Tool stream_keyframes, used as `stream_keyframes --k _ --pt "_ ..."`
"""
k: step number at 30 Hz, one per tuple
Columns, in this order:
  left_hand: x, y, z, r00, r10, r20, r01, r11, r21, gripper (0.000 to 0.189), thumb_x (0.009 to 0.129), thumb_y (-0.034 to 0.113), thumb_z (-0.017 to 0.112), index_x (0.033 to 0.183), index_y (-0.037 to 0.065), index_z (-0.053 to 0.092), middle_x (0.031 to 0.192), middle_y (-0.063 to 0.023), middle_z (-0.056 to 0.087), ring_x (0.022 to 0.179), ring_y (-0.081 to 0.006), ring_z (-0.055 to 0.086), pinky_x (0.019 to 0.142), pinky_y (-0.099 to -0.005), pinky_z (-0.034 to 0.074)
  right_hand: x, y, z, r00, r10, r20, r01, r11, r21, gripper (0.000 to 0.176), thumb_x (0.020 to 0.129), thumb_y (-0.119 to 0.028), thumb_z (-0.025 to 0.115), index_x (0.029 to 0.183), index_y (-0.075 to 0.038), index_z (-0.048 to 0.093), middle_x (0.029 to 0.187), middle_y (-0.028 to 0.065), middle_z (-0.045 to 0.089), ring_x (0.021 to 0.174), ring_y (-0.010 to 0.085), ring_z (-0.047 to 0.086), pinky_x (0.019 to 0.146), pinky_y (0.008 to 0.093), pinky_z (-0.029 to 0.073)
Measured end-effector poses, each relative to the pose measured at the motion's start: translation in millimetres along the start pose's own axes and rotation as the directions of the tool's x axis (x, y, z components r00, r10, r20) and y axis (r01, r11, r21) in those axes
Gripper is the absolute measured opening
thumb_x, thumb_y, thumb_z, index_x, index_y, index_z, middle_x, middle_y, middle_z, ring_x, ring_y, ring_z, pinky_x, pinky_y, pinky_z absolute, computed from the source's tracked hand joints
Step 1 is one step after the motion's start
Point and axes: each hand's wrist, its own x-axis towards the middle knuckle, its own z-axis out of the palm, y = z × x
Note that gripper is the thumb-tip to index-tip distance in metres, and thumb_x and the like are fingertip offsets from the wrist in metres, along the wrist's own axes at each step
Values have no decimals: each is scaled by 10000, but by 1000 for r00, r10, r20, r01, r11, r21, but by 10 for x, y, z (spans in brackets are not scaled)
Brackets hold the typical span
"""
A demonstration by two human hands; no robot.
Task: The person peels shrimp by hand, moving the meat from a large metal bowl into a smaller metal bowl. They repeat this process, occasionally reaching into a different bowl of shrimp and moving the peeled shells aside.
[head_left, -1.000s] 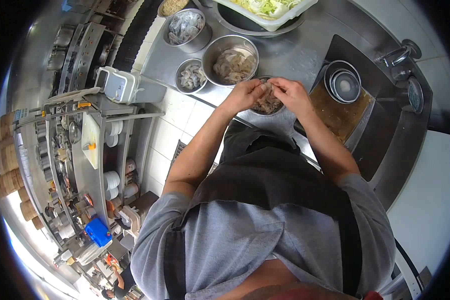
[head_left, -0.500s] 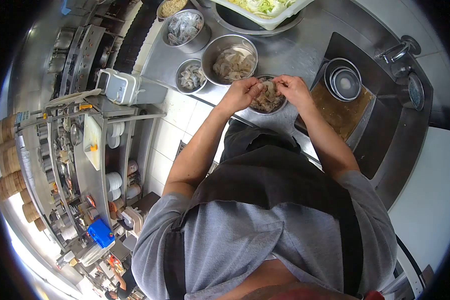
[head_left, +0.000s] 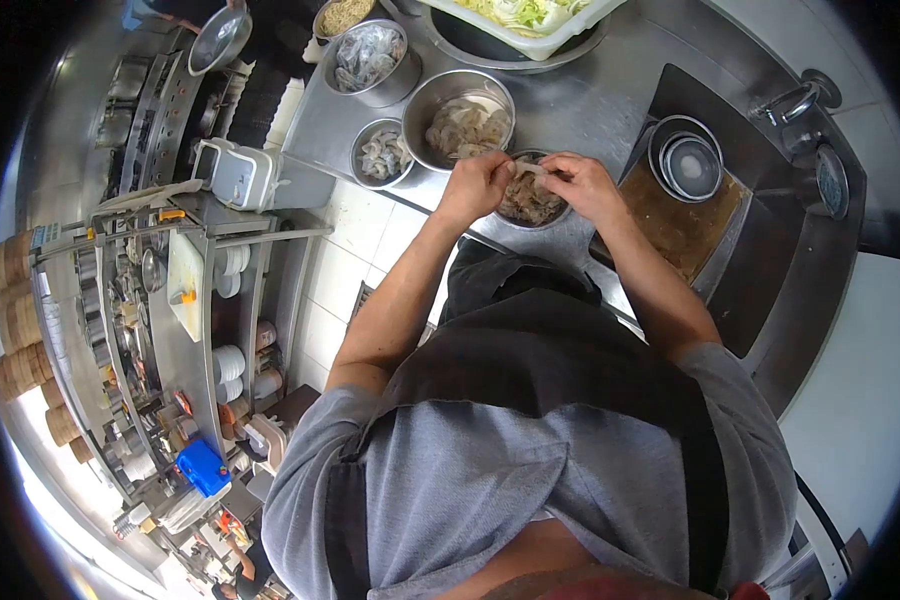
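Both my hands are pinched together over a small metal bowl [head_left: 537, 208] of brownish shrimp shells. Between them is a pale shrimp [head_left: 532, 169], partly covered by the fingers. My left hand [head_left: 478, 184] grips it from the left with thumb and forefinger, beside the rim of a larger metal pot [head_left: 511, 110]. My right hand [head_left: 582, 184] pinches its other side. In the larger pot lie several peeled-looking shrimp [head_left: 467, 125]. To its left, a smaller metal container [head_left: 355, 163] holds more grey shrimp [head_left: 383, 156].
A metal pot [head_left: 395, 92] with clear plastic and shrimp stands farther back, near a white tray [head_left: 570, 35] of shredded greens. At right is a sink [head_left: 755, 270] with nested bowls [head_left: 692, 165]. At upper left, a person's hand carries a metal bowl [head_left: 220, 40].
My hands stay over the bowl, and the pale shrimp now shows stretched between my fingers. At upper left, a person with a metal bowl has come into view.
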Motion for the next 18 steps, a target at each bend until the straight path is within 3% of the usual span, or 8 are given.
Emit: stream_keyframes --k 2,3,5,8,12,14,18 --pt "-15 19 -2 990 26 -139 -14 996 89 189 890 193 594 932 26 673 777 -171 673 733 -332 662 685 -392 505 -8 54 -38 1000 10 -22 -10 1000 -7 261 800 -216 693 980 -27 685 970 129 683 800 239 647 740 332 503" --pt "-15 -47 27 990 24 -138 -12 996 88 189 890 193 594 932 26 673 777 -171 673 733 -332 662 685 -392 505 -18 91 -80 996 84 -28 -86 995 -50 269 801 -230 687 984 -32 684 947 138 684 810 254 652 752 343 503" --pt "2 -239 109 998 52 25 -57 968 245 202 873 199 604 968 41 687 825 -192 674 789 -367 657 705 -418 511 -26 177 -155 987 158 -37 -162 981 -109 302 799 -255 681 1008 -38 676 898 148 691 832 276 664 773 360 505" --pt "-25 -231 211 984 145 100 -171 924 342 214 858 201 625 992 51 700 852 -192 674 773 -355 661 704 -413 521 -47 179 -145 989 135 -60 -142 980 -139 301 802 -251 678 1027 -52 672 901 152 688 825 283 664 770 363 508" --pt "51 -119 191 991 130 34 -134 955 263 246 850 216 646 1038 68 701 879 -190 673 768 -337 669 710 -404 522 -75 55 -86 982 177 -64 -184 972 -147 279 808 -238 670 1025 -63 671 893 157 685 827 281 664 759 367 507" --pt "73 -39 162 982 174 -73 -166 980 108 259 846 235 661 1030 57 694 849 -181 668 741 -320 670 703 -396 522 -60 29 -43 983 182 -27 -184 979 -91 250 802 -215 665 1000 -63 666 873 160 680 809 299 658 747 371 502" --pt "84 65 130 980 193 45 -195 980 35 249 852 251 660 965 30 679 789 -177 655 721 -319 661 674 -394 509 -53 -155 43 999 6 -34 -11 988 -156 229 786 -186 659 969 -49 663 861 149 662 806 320 639 734 384 495"
